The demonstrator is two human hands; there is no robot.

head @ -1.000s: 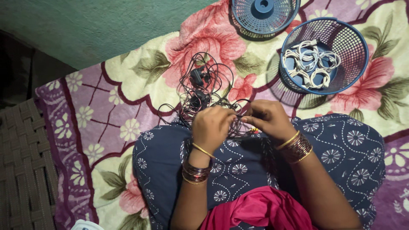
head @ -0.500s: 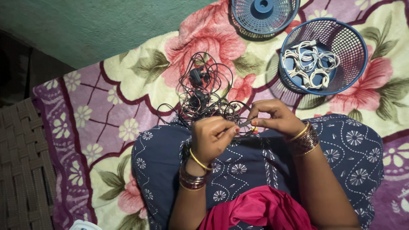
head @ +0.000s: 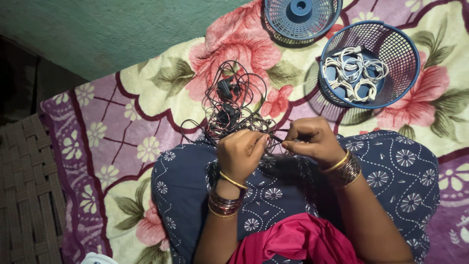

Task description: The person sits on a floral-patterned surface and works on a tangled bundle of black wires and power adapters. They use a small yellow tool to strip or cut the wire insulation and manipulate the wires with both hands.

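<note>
Head view, scanning left to right: woven mat (head: 27, 195) at the far left edge, then floral blanket (head: 122, 127) in cream, purple and pink spread beneath everything. Centre frame, tangle of black cables (head: 232, 110) heaped on the blanket, just beyond the knees, trailing down toward the fingers. Left hand (head: 240, 154) curled narrow, fingertips pinching a black strand from that tangle. Right hand (head: 312, 142) just beside it, likewise pinched tight on the same thin wire, bangles on both wrists. Dark blue patterned cloth (head: 391, 171) over the lap. Up top, blue perforated lid (head: 300, 19), and to the right a blue mesh basket (head: 405, 78) holding coiled white cables (head: 354, 73).
</note>
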